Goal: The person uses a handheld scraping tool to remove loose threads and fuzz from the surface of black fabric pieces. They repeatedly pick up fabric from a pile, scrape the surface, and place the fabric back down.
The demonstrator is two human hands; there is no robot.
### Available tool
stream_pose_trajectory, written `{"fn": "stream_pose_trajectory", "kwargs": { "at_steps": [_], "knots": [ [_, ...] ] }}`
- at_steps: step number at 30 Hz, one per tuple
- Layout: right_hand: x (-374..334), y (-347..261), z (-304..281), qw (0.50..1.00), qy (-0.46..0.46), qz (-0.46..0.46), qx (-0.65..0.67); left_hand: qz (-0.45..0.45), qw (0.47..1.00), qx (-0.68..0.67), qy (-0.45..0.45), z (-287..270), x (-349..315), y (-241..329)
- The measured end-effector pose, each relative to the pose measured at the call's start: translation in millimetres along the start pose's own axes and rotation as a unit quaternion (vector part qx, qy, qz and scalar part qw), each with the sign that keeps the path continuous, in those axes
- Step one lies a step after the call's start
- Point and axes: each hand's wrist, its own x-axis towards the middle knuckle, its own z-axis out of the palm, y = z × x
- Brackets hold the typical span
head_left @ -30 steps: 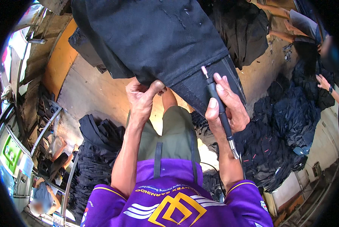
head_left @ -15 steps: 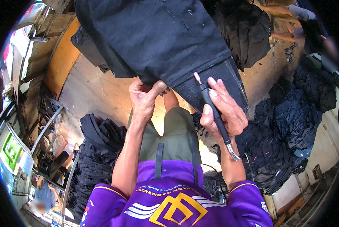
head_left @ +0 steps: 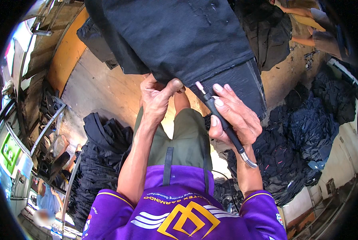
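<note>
Head view looks straight down on a person in a purple shirt (head_left: 187,208) and olive shorts (head_left: 183,140), both forearms rising from the lower edge toward a large piece of black cloth (head_left: 175,36) that fills the top of the picture; the left hand (head_left: 157,98) is raised with the wrist bent slightly back, its thumb lying across the cloth's lower edge and its fingers curled under it, so the hem is pinched firmly between them; the left forearm runs up nearly straight from the elbow beside the shorts; the right hand (head_left: 233,118) sits just to the right of the left, a little lower, wrapped around a slim black pen-shaped tool (head_left: 223,122); its fingers (head_left: 219,90) fold over the shaft, and the tool's metal tip points up and to the left, almost at the cloth's edge, close to a darker stiff panel (head_left: 243,88) of the same garment; whether the tip touches the cloth I cannot tell; from the tool's lower end a ribbed silvery hose (head_left: 249,161) leaves the palm near the wrist; heaps of dark garments (head_left: 303,140) lie on the floor to the right, and another dark pile (head_left: 99,160) lies to the left of the legs.
</note>
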Motion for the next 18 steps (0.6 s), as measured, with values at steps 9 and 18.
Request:
{"fn": "stream_pose_trajectory", "kwargs": {
  "at_steps": [9,18],
  "knots": [
    [0.8,-0.1,1.9,1.000,0.018,0.008,-0.004,-0.002,1.000,-0.009,-0.004,-1.5,0.4,0.9],
    [-3.9,-0.4,-4.5,1.000,-0.004,0.025,0.015,-0.024,0.999,0.020,-0.019,-4.2,-2.4,6.4]
  ]
}}
